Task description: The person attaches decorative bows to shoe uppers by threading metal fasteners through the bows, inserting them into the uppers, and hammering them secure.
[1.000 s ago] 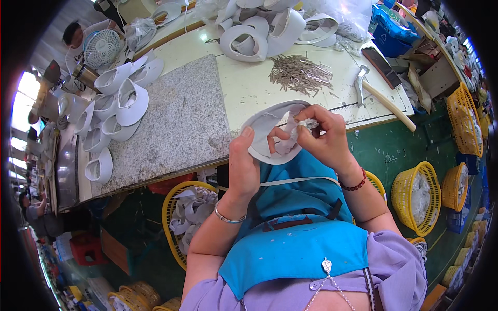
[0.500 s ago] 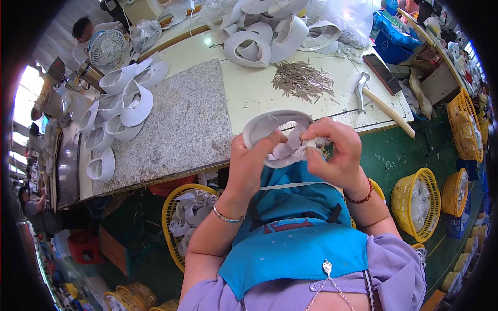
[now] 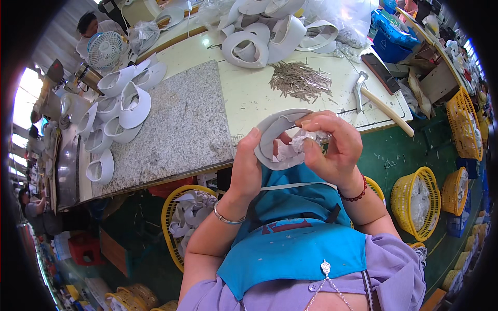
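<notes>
In front of my apron, just off the table's near edge, I hold a white sun visor [image 3: 269, 136] with its round opening facing me. My left hand [image 3: 245, 168] grips its left side, thumb on the outer rim and some fingertips showing through the opening. At the right rim, my right hand [image 3: 336, 147] pinches a crumpled white wad [image 3: 300, 142], thin like plastic or tissue; its exact kind is unclear. Part of the visor's right side is hidden behind this hand.
Finished-looking visors [image 3: 136, 106] stand on the left by a grey stone slab [image 3: 181, 114]; more visors [image 3: 245, 50] heap at the back. A pile of thin metal strips [image 3: 301, 81], a hammer [image 3: 381, 103] and a phone [image 3: 381, 72] lie rightward. Yellow baskets [image 3: 416, 205] stand on the floor.
The visor has turned and shifted slightly right in my hands. My left thumb has moved from inside the opening to the outer rim. The white wad stays pinched in my right hand.
</notes>
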Available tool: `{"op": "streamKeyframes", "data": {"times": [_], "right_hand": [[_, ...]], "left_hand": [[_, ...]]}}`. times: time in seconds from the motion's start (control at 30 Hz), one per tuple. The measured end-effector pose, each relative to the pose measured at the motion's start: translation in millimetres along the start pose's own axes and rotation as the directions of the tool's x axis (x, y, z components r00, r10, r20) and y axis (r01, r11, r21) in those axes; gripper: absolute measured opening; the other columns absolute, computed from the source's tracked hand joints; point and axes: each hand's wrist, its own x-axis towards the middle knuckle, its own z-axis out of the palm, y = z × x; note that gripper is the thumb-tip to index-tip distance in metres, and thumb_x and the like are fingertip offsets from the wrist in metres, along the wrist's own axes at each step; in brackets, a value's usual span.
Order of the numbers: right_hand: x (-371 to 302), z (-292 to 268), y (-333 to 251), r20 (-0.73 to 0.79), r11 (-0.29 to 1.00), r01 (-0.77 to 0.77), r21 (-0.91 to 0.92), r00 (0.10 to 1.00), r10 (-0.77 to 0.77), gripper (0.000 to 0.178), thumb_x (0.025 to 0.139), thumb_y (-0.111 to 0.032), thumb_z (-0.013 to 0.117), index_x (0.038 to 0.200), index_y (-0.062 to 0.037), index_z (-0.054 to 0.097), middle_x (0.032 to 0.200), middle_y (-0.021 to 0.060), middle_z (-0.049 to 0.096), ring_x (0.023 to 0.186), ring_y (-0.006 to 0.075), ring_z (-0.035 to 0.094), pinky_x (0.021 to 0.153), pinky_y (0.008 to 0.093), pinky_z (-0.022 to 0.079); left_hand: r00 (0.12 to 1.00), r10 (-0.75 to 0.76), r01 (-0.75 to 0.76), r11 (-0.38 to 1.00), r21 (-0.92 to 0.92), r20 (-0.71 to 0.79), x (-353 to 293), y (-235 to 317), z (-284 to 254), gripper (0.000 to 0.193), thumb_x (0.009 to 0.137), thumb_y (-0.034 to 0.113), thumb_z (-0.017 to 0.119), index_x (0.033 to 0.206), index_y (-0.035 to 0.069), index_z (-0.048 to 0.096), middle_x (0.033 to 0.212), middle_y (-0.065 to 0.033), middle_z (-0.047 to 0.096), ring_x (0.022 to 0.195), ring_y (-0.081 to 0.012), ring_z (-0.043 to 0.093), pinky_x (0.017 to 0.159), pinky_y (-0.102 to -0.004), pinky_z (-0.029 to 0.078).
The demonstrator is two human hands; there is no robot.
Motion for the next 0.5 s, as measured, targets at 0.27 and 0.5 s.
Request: {"op": "streamKeyframes", "data": {"times": [0.27, 0.5], "right_hand": [[-3, -8, -3, 0.058, 0.987, -0.117, 0.114, 0.992, 0.111, 0.023, 0.063, 0.001, 0.061, 0.086, 0.0026, 0.059, 0.082, 0.0117, 0.064, 0.071, 0.0193, 0.062, 0.063, 0.0266, 0.049], [-2, -11, -8, 0.098, 0.976, -0.167, 0.139, 0.983, 0.155, 0.025, 0.063, 0.001, 0.060, 0.087, 0.0030, 0.059, 0.083, 0.0117, 0.064, 0.077, 0.0199, 0.063, 0.066, 0.0272, 0.050]], "left_hand": [[0.998, -0.012, 0.007, 0.997, 0.081, 0.062, 2, 6, -3, 0.035, 0.087, 0.024, 0.041, 0.091, -0.004, 0.061, 0.086, -0.0106, 0.062, 0.080, -0.0143, 0.055, 0.071, -0.0260, 0.043], [0.987, -0.119, 0.125, 0.991, -0.052, 0.108, 6, 3, -10, 0.028, 0.083, 0.016, 0.045, 0.101, -0.002, 0.057, 0.090, -0.0083, 0.060, 0.077, -0.0135, 0.052, 0.073, -0.0285, 0.042]]}}
